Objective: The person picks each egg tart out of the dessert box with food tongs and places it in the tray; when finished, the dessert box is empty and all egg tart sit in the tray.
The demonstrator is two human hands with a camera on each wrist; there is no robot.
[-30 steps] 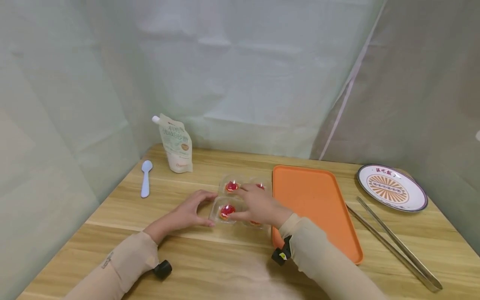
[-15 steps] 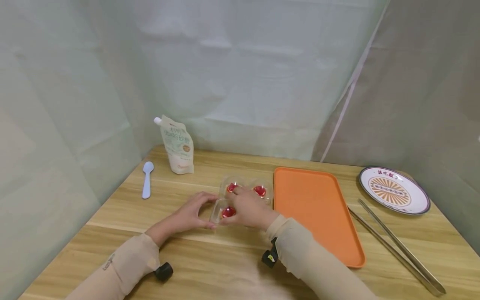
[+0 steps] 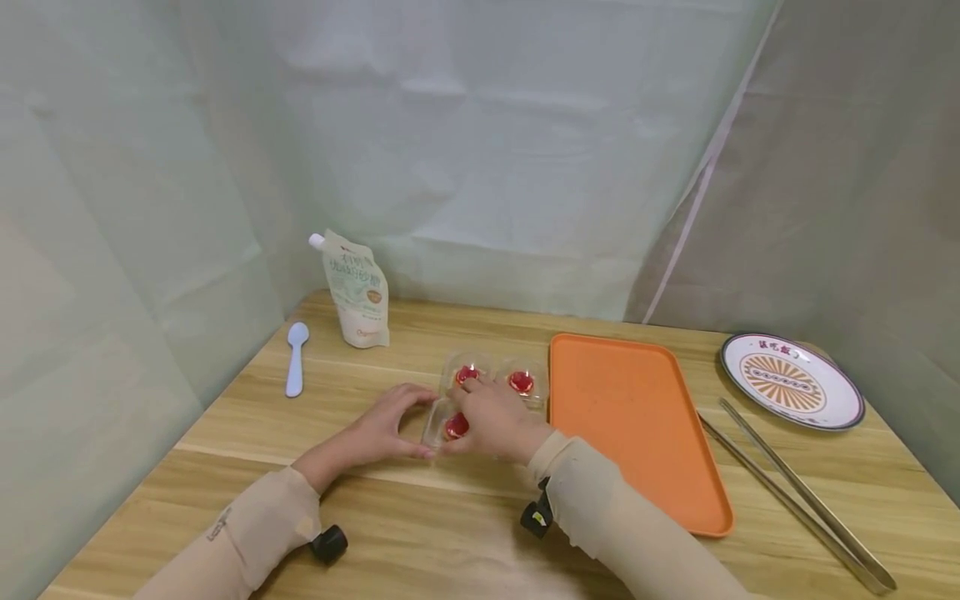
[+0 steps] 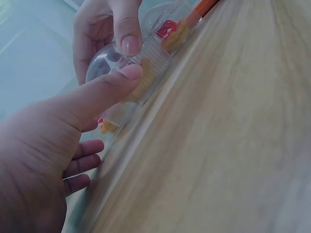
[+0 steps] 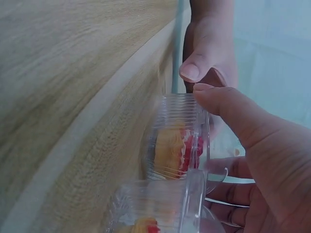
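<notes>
A clear plastic clamshell container [image 3: 489,365], with domed compartments, stands on the wooden table. Several small tarts [image 3: 521,382] with red topping sit inside it. My left hand [image 3: 378,423] holds the container's left side, its thumb at the near left corner. Over the top reaches my right hand [image 3: 495,419], gripping the lid from above and covering the near right compartment. In the right wrist view, the right thumb [image 5: 228,103] presses the container's rim, with the other fingers behind the domes. The two thumbtips are close together at one corner.
An orange tray [image 3: 633,425] lies right beside the container. Farther right are metal tongs [image 3: 798,492] and a patterned plate [image 3: 791,382]. At back left stand a spouted pouch [image 3: 358,292] and a light blue spoon [image 3: 295,360]. Cloth screens [image 3: 480,167] surround the table.
My right hand has moved left across the container, its thumb now at the near left corner. The back right tart has come into full view. My left hand has hardly moved.
</notes>
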